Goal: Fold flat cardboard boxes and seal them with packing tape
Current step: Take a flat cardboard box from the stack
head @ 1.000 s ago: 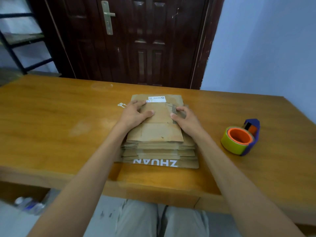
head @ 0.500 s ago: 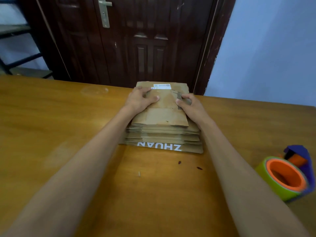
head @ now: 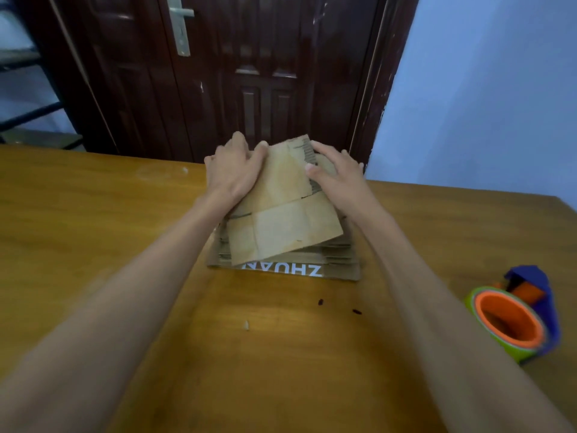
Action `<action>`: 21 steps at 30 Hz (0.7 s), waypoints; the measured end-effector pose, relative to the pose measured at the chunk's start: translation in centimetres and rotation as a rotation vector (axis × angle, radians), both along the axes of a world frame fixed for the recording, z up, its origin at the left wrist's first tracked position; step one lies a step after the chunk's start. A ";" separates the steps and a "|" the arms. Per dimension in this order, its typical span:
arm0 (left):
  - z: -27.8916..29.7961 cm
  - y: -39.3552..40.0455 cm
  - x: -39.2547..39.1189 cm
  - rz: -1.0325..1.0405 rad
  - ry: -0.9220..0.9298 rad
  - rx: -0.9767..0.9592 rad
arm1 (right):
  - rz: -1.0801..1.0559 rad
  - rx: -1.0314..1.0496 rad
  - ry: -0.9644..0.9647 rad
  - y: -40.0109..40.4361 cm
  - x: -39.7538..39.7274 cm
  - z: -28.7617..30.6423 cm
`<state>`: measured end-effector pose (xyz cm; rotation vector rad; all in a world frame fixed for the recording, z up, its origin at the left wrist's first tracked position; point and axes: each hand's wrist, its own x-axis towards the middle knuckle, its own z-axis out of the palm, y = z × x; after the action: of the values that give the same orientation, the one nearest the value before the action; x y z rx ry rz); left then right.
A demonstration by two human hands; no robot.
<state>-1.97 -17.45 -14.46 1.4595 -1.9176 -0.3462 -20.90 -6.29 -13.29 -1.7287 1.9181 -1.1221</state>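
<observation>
Left hand and right hand both gripping the top flattened brown cardboard box by its far end, one at each side edge, thumbs on its upper face, far end raised and tilted. Directly beneath the hands and the lifted piece, a stack of flat brown cardboard boxes on the orange-brown wooden tabletop, white lettering along the near edge of the bottom sheet. Well to the right of the right hand, nearer the body, a green and orange tape roll in a blue dispenser. Beyond the hands, a dark brown panelled door.
</observation>
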 end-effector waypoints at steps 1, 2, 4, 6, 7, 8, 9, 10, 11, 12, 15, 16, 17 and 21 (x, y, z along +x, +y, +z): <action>0.8 0.5 0.4 0.009 0.093 0.009 | 0.068 -0.018 -0.075 0.9 0.4 0.9; 1.6 1.2 0.7 0.021 0.176 0.007 | 0.135 -0.031 -0.183 2.2 0.9 2.0; 3.3 2.9 1.2 0.041 0.292 0.015 | 0.204 -0.013 -0.388 4.9 1.8 3.9; 4.6 5.4 1.6 0.086 0.316 0.012 | 0.234 0.013 -0.532 8.5 1.9 5.0; 5.0 6.9 2.0 0.119 0.340 0.013 | 0.243 0.020 -0.593 10.4 1.7 5.3; 5.2 8.4 2.4 0.155 0.386 0.013 | 0.246 0.022 -0.649 12.5 1.5 5.2; 5.3 9.9 2.7 0.190 0.441 0.016 | 0.253 0.022 -0.686 14.6 1.4 4.9; 5.3 11.7 3.0 0.217 0.485 0.022 | 0.256 0.022 -0.700 16.7 1.5 4.3; 5.1 13.6 3.1 0.233 0.512 0.026 | 0.239 0.026 -0.696 18.4 1.8 3.5; 4.7 15.4 3.1 0.225 0.524 0.035 | 0.212 0.022 -0.713 20.0 2.3 2.6; 2.8 20.3 3.2 0.067 0.571 0.129 | 0.086 -0.022 -0.911 23.1 2.7 0.1; 2.0 21.7 3.5 -0.015 0.569 0.154 | 0.028 -0.039 -0.963 23.8 2.5 -0.6; 1.3 23.0 3.9 -0.107 0.548 0.171 | -0.043 -0.048 -0.992 24.4 2.2 -1.1; 0.6 27.3 5.0 -0.388 0.597 0.369 | -0.197 -0.028 -1.105 25.9 1.3 -1.9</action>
<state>3.02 9.84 -13.91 1.0126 -1.6693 -1.2216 -19.55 19.60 -15.16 -0.6095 1.3268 -1.6715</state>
